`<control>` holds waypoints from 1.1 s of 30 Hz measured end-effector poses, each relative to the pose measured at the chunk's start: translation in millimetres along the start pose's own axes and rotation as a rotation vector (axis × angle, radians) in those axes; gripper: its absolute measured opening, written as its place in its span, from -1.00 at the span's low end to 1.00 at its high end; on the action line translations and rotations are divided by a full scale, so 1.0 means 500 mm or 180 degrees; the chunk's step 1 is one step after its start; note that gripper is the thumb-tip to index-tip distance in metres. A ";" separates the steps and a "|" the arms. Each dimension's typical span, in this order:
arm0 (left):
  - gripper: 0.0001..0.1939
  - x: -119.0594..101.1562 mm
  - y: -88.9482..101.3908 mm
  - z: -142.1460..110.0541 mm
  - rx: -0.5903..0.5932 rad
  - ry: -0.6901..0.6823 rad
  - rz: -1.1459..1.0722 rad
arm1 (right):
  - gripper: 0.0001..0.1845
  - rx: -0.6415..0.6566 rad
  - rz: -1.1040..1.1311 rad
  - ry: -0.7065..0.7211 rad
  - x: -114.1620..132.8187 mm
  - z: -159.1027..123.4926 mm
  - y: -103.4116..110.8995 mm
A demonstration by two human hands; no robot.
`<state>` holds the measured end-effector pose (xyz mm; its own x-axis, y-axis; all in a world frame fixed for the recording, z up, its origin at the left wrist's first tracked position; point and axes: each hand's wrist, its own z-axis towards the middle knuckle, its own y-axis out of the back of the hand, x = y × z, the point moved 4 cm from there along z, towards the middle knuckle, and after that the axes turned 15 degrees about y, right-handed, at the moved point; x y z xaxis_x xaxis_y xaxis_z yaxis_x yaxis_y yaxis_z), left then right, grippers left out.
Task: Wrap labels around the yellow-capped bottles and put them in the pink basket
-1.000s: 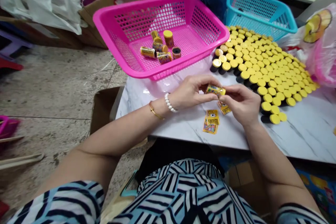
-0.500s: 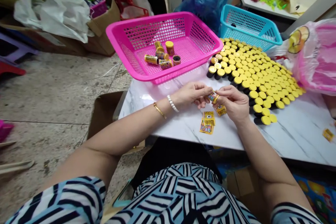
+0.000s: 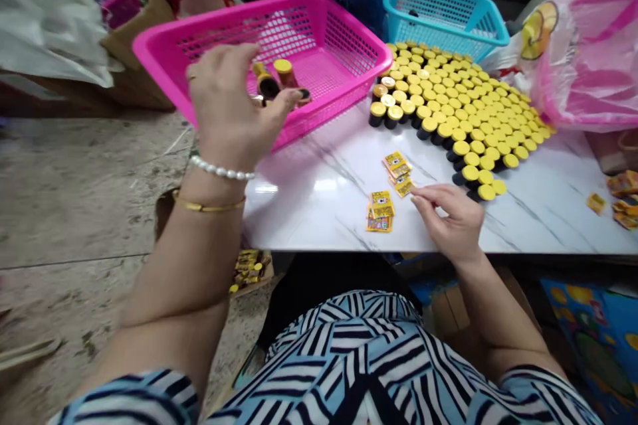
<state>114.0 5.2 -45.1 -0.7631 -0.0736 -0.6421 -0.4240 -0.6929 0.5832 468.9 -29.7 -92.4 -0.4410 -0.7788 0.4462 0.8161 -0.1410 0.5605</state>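
i count one pink basket [image 3: 329, 116] by my left fingers [image 3: 244, 56], one blue basket [image 3: 428, 26] beyond my right fingers [image 3: 434, 194], two small groups of yellow labels [image 3: 380, 211] near those right fingers, and yellow-capped tubes [image 3: 469, 174] past them too many to tell.

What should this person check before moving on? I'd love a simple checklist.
1. Left hand above the pink basket: ok.
2. Left hand free of the small cylinders in there: cannot tell; fingers hide some.
3. Those cylinders all upright: not ok, one leans.
4. Right hand at the yellow labels: ok.
5. Right hand gripping a label: cannot tell.
6. Labels by that hand in one pile: not ok, two groups.
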 end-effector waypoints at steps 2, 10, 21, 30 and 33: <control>-0.35 -0.008 -0.026 -0.052 -0.0015 -0.0292 0.0146 | -0.87 -0.0362 -0.0665 -0.0159 -0.015 -0.031 0.052; -0.88 -0.087 -0.180 -0.278 0.2157 -0.1198 -0.0208 | -0.89 -0.1009 -0.0980 -0.0261 -0.009 -0.058 0.118; -0.78 -0.091 -0.137 -0.259 0.3895 0.1446 -0.1867 | -0.49 0.0028 0.0659 -0.0148 0.016 -0.039 -0.018; -0.60 -0.095 -0.129 -0.317 0.3638 0.3043 -0.3159 | -0.86 -0.0184 0.1878 -0.1509 0.020 -0.023 -0.078; -0.62 -0.084 -0.109 -0.326 0.2856 0.2793 -0.3265 | -0.82 -0.0541 0.1966 -0.1924 0.020 -0.041 -0.092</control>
<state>248.7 -71.0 -130.7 0.3705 -0.4517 -0.8116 -0.9258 -0.1098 -0.3616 434.7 -43.9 -128.1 0.0146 -0.2958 0.9551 0.9974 0.0720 0.0070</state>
